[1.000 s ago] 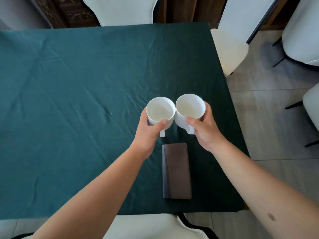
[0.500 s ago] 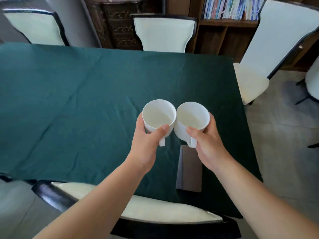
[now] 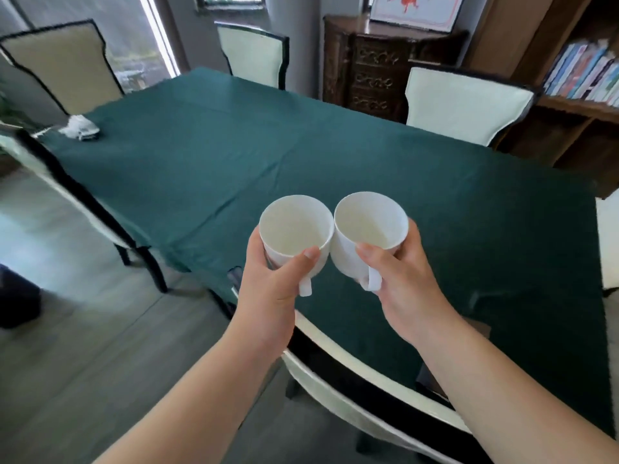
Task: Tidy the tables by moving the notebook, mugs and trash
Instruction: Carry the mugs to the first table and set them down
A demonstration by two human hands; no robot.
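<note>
A person stands at the near edge of a table (image 3: 234, 155) covered in dark green cloth, holding two white mugs side by side above it, rims touching. The left hand (image 3: 271, 289) is wrapped closed around the left mug (image 3: 296, 229), thumb on its near wall; the right hand (image 3: 405, 279) is closed the same way around the right mug (image 3: 370, 226). Both handles point back toward the person. A crumpled white scrap (image 3: 79, 128), probably the trash though it is blurred, lies at the far left corner, well apart from both hands and nearer the left one. A dark sliver by the right forearm may be the notebook (image 3: 479, 328), at the near edge.
</note>
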